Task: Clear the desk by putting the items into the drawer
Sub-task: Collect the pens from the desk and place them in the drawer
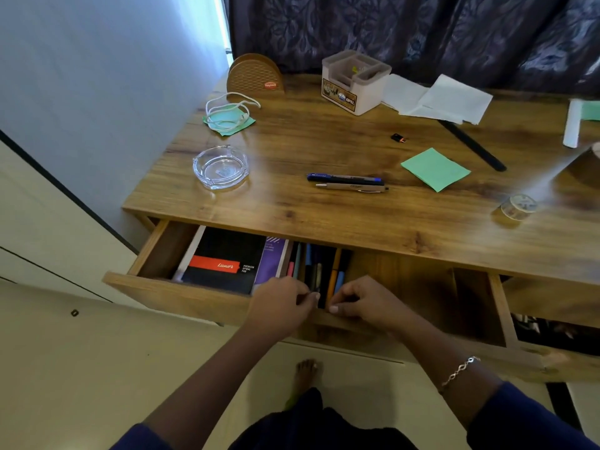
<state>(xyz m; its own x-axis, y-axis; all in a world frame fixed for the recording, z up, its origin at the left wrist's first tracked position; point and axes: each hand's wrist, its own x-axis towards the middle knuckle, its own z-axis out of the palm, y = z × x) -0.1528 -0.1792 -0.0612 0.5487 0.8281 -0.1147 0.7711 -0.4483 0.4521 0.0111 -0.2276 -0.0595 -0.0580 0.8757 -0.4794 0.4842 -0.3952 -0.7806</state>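
Your left grip pinches a dark pen in the drawer; right grip curled, hold unclear; desk pens look light, slick; pinch mid-barrel.

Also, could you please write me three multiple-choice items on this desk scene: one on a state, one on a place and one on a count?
1. The drawer is: A. open B. shut C. taken out
2. Where is the glass ashtray? A. in the drawer B. on the desk, left part C. on a chair
3. How many pens lie side by side mid-desk? A. one B. two C. four

Answers: 1 A, the spiral pad inside it shows; 2 B, it stands on the desktop near the left edge; 3 B, a blue one and a beige one lie together.
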